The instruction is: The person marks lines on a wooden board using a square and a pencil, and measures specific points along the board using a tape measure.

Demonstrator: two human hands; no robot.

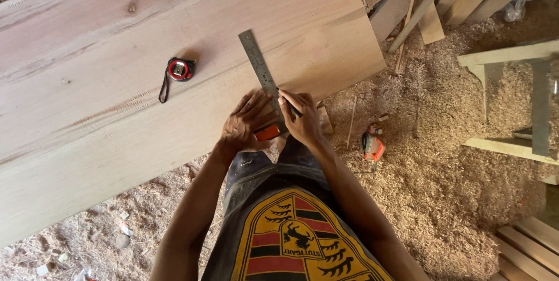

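Your left hand [247, 123] lies spread and flat on the near edge of the wide board [116, 112], pressing down the orange stock of the square [263, 77], whose steel blade runs away from you across the board. Your right hand [301, 119] is curled narrow around a pencil [289, 106], just to the right of the blade, its tip close against the steel edge. Well to the left of your left hand a red and black tape measure [180, 70] rests on the board, clear of the work. Down to the right of your right hand an orange power tool [372, 144] lies in the sawdust [442, 159] on the floor. The likely risk is the square creeping: if your left hand eases off, or the stock is not snug to the board's edge, the pencil's sideways push could swing the blade and skew the line. The loose sawdust underfoot could also let you slip as you lean in.
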